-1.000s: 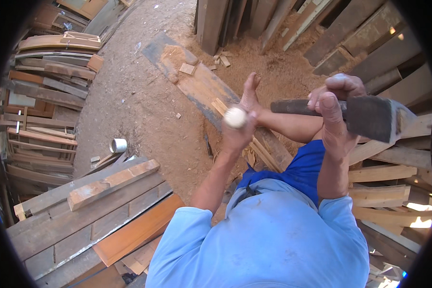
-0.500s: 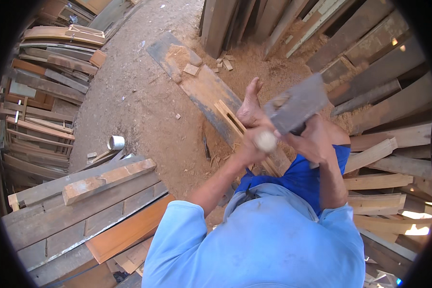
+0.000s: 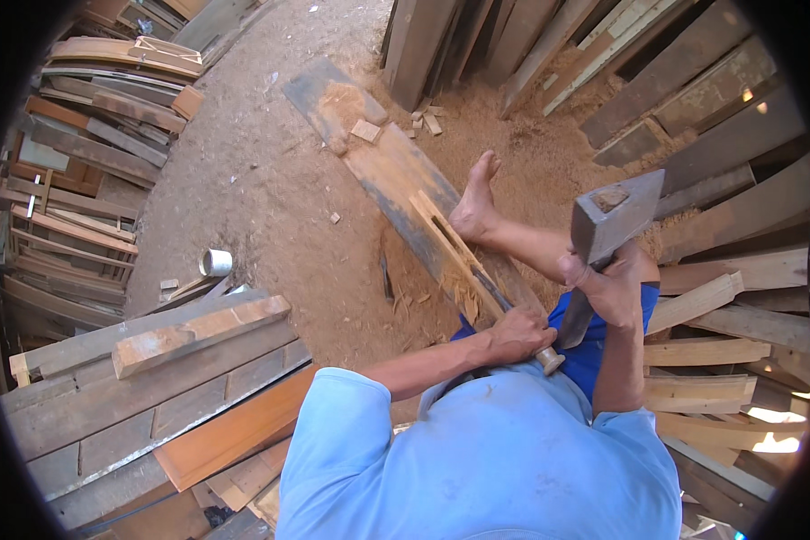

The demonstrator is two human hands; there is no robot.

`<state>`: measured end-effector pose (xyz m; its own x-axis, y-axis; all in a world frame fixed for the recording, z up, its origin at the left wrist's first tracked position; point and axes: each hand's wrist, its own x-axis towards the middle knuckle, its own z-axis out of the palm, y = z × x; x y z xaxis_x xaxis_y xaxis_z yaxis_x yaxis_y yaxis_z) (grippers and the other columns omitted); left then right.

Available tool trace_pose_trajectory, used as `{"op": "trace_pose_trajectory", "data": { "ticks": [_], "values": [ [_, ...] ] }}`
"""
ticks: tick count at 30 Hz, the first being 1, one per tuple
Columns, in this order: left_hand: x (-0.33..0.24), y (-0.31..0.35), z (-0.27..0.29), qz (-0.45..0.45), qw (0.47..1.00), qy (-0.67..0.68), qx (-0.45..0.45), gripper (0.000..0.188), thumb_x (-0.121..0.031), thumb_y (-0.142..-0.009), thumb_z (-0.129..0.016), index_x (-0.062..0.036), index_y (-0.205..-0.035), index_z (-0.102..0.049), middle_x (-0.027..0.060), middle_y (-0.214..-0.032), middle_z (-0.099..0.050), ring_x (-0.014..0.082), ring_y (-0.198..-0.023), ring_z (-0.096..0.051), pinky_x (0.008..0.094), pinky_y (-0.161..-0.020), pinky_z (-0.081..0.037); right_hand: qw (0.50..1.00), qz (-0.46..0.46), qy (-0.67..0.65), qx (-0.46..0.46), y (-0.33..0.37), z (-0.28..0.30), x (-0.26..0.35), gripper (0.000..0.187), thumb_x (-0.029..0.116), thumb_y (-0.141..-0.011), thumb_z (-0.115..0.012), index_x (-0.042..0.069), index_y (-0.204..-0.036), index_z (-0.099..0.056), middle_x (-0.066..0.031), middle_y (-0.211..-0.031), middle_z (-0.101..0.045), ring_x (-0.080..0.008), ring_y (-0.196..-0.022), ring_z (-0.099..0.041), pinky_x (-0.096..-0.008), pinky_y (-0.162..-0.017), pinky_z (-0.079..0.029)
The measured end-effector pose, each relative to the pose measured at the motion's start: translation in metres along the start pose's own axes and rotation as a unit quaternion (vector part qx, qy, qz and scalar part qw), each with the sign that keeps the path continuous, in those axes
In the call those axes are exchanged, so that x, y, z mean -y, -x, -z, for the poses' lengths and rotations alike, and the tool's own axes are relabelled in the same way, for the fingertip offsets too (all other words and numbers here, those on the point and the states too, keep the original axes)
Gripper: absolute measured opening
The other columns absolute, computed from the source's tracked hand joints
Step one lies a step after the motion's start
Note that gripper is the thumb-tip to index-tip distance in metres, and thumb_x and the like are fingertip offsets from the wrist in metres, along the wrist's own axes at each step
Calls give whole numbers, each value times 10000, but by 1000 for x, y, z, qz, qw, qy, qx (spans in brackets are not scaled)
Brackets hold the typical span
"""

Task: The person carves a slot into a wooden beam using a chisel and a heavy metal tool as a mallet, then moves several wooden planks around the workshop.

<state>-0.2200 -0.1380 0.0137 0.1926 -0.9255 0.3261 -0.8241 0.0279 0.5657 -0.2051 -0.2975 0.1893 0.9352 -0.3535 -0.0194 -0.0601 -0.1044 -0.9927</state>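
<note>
My left hand is closed around a chisel, whose pale, rounded handle end shows by my lap. The chisel's dark blade slants forward and rests on a narrow piece of wood with a long slot cut in it. My right hand grips a mallet with a grey, block-shaped head, held up to the right of the chisel and apart from it. Curled wood shavings lie beside the slotted piece. That piece lies along a wide plank on the ground, my bare foot against its right side.
Stacked boards lie at the left, with a white cup beyond them. A thin dark tool is on the ground left of the plank. Leaning planks crowd the right side. A small wood block sits on the plank.
My left hand has drawn back toward my lap with the chisel, which has tilted so its blade shows. The mallet has moved right, and its head has turned.
</note>
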Motion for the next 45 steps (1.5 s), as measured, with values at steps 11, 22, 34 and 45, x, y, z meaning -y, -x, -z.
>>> {"op": "trace_pose_trajectory", "data": {
  "ticks": [11,22,34,45],
  "values": [
    [27,9,61,21,983,-17,-181,153,-165,-710,-707,-137,-843,-638,57,-774,-572,269,-734,-574,426,-690,-438,999,1,-52,13,13,8,2,302,179,-764,-895,38,-889,-659,-4,-783,-644,-90,-676,-598,-249,-613,-496],
    [58,-27,230,90,906,-213,-356,287,-51,-659,-810,-122,-899,-669,69,-891,-687,248,-883,-646,376,-768,-513,997,-43,-65,-11,-2,-4,-23,272,131,-799,-846,-15,-952,-674,-24,-778,-660,-111,-676,-628,-278,-609,-511],
    [110,241,67,632,773,-15,57,317,-72,-768,-704,-104,-1083,-688,209,-946,-726,396,-970,-702,479,-815,-558,930,-62,270,241,-78,-132,-165,438,148,-725,-666,-77,-1101,-653,-243,-1020,-703,-334,-997,-669,-406,-918,-507],
    [147,374,-93,617,733,2,288,304,-186,-887,-598,-155,-1161,-726,172,-1156,-713,346,-1182,-635,506,-1004,-428,815,-9,507,281,-57,-172,-177,302,233,-807,-757,-26,-952,-699,-285,-918,-694,-464,-901,-672,-533,-784,-532]
  ]
}}
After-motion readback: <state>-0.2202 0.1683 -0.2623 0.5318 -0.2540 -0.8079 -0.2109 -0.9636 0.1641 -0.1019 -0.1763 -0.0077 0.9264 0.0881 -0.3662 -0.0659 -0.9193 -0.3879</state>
